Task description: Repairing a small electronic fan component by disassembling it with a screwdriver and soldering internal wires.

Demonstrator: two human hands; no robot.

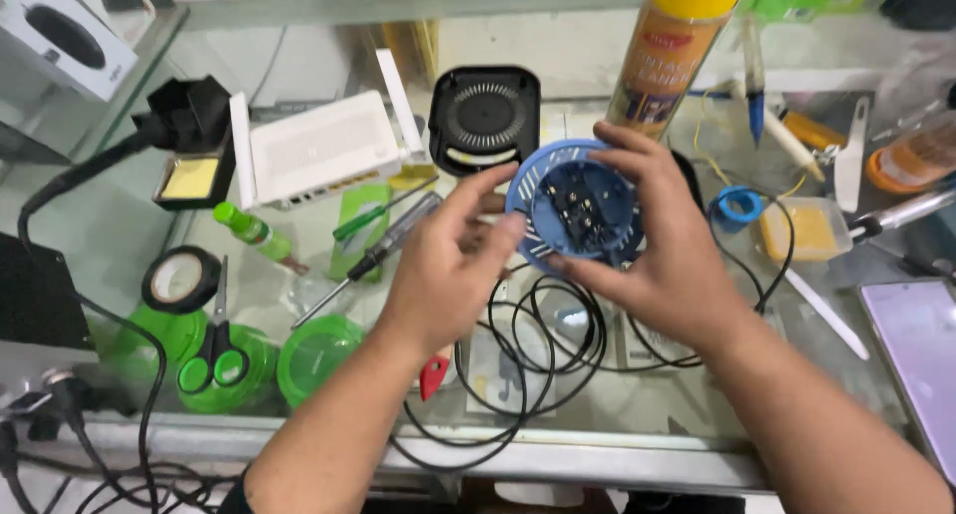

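Observation:
Above the middle of the glass counter, my right hand (665,245) grips a round blue plastic device part (576,209) with dark components showing inside it. My left hand (445,267) reaches in from the left, its fingertips touching the part's left rim. A coiled black cable (528,360) lies on the glass directly under both hands. A black round fan-like cover (485,116) stands just behind the blue part.
A white router (317,155), soldering-iron stand (189,140), green bottle (253,231), two screwdrivers (383,237), tape roll (180,279), green-handled scissors (214,350) and green lids (317,355) crowd the left. A yellow spray can (669,56), blue tape ring (737,206), yellow tub (807,229) and phone (921,350) sit right.

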